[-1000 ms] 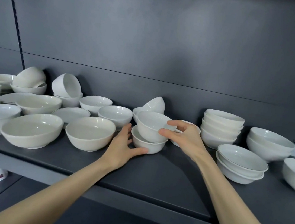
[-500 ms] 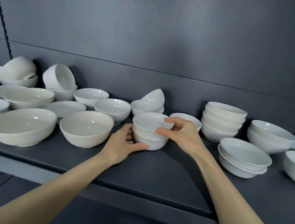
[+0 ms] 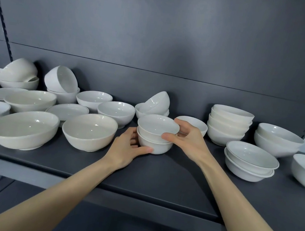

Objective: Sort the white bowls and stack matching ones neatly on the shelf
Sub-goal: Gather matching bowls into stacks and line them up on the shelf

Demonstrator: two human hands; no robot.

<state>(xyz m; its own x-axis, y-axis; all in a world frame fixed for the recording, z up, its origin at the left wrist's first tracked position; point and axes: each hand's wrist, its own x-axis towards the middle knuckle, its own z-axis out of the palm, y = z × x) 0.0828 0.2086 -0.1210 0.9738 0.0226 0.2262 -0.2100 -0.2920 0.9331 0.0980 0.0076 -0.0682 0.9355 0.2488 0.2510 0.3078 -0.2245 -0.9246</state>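
Grips top bowl point(image 3: 157, 125) with right hand point(image 3: 187, 140), thumb and fingers curled round its rim. Holds bottom bowl point(image 3: 155, 147) on shelf point(image 3: 160, 177) with left hand point(image 3: 127, 148) curled round its side.

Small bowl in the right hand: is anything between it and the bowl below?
Nothing visible. The small bowl sits nested in the lower bowl; the right hand grips it, the left hand holds the lower bowl.

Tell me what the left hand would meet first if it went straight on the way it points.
The lower bowl of the two stacked ones: the left hand grips its side. Beyond that, probably the tilted bowl at the back, though depth is unclear.
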